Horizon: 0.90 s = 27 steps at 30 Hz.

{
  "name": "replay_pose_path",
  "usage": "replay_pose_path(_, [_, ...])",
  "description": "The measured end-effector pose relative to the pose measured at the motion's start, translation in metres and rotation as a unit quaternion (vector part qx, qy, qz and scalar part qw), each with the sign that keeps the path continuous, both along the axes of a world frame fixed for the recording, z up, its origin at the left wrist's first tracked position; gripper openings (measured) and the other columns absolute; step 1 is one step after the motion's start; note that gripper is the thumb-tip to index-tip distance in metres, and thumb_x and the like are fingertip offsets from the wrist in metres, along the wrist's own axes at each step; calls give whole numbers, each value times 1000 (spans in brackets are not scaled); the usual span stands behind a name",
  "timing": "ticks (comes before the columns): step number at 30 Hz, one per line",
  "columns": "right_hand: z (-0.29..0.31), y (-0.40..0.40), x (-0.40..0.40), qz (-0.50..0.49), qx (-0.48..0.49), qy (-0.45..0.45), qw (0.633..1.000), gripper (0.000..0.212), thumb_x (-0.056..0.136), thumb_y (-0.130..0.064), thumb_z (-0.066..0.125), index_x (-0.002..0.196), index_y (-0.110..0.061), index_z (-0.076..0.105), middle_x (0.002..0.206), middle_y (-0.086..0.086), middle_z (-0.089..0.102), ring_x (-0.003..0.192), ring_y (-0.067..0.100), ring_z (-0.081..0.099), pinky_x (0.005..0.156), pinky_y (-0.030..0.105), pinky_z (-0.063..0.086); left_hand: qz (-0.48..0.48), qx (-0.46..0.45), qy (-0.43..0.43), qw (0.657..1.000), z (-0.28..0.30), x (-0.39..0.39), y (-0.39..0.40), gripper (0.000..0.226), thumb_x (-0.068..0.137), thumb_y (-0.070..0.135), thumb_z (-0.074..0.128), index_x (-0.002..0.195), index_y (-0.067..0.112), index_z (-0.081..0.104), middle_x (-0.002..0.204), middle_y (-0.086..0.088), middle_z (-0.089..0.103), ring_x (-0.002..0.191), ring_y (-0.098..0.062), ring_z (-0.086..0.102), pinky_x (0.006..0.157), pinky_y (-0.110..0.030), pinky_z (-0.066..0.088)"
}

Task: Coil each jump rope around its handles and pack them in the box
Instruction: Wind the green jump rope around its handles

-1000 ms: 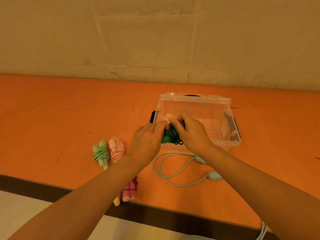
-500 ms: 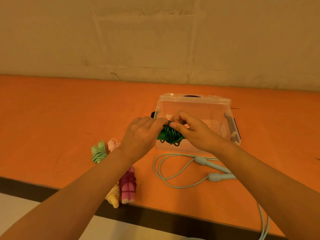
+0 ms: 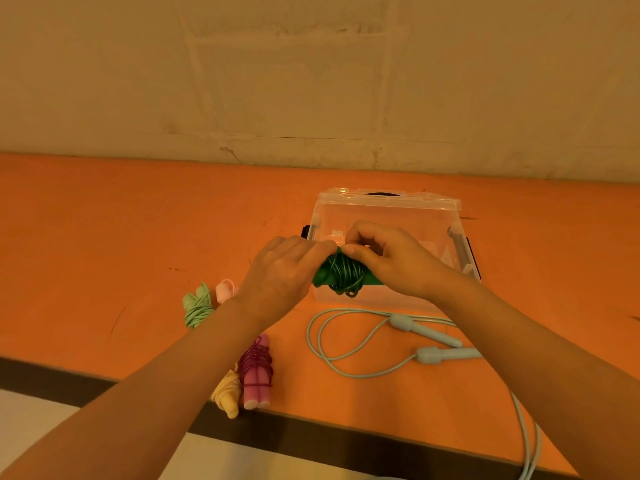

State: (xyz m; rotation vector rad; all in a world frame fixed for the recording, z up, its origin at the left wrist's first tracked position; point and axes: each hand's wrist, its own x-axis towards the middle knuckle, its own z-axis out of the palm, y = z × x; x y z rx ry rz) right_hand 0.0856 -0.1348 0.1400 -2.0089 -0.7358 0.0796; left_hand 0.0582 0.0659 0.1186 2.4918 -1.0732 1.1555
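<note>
Both hands, left hand and right hand, have lifted slightly, still clamped on the dark green rope bundle between them, above the clear box; last wrap looks tucked, packing likely next

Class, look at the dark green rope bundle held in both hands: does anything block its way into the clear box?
Nothing visible does. The dark green rope bundle sits at the clear box's near edge, and the box is open.

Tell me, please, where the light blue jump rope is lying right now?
In the head view the light blue jump rope lies uncoiled on the orange table, just in front of the clear plastic box, under the right forearm.
</note>
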Motion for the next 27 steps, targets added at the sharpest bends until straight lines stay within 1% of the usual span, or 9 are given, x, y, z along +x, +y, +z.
replay_pose_path(2, [1,3,-1,-26,37,24,999,13,93,-15,60,80,-18,60,75,-6,59,68,1,52,65,21,46,12,-14,-7,1000,0,-1,-2,21,88,3,52,108,10,51,77,-7,65,68,-24,58,55,-35,44])
replay_pose_path(5, [7,2,-2,-45,58,76,994,9,88,-16,66,83,-15,59,80,1,63,69,1,55,67,22,47,8,-15,-21,1000,1,-3,-3,15,91,4,51,105,10,52,78,-7,66,71,-23,58,57,-36,45])
replay_pose_path(8, [19,-4,0,-38,55,141,988,23,84,-16,71,104,-11,60,85,6,67,75,5,59,71,20,49,-10,-5,-19,1000,6,-1,-4,11,93,5,49,103,10,52,82,-8,70,71,-25,65,57,-38,48])
replay_pose_path(10, [28,-9,3,-6,20,162,987,36,84,-18,70,119,-21,61,94,5,69,81,6,61,74,19,50,-26,0,-19,999,8,-1,-4,12,92,3,52,102,9,51,84,-10,70,72,-26,66,58,-39,50])
replay_pose_path(11, [32,-11,3,11,-12,177,984,37,85,-21,69,120,-28,62,101,4,69,85,8,63,75,23,51,-37,3,-19,999,8,-1,-5,12,92,2,53,102,9,51,83,-11,70,72,-26,67,59,-39,51])
replay_pose_path(14, [40,-18,4,56,-84,243,965,26,87,-27,66,111,-38,68,112,-2,69,99,21,66,78,43,56,-72,24,-24,997,8,-4,-8,6,96,2,48,98,8,49,79,-13,68,70,-27,67,59,-39,52])
replay_pose_path(17, [40,-23,3,86,-112,278,950,27,87,-28,66,111,-40,67,111,-4,69,102,26,65,78,47,56,-96,45,-34,994,6,-5,-11,7,96,2,48,96,9,47,78,-13,67,71,-27,66,62,-38,53])
replay_pose_path(22, [30,-25,1,79,-85,322,939,26,88,-22,65,113,-29,65,114,5,69,106,27,64,74,38,55,-93,32,-52,994,1,-2,-12,18,89,-3,60,92,10,47,81,-14,67,75,-27,66,67,-40,53])
replay_pose_path(27, [18,-25,2,64,-22,338,939,28,81,-20,69,108,-23,65,118,1,66,101,23,61,71,37,50,-10,31,-116,993,6,-1,-15,10,90,14,66,83,11,59,99,-6,71,88,-25,61,86,-47,46])
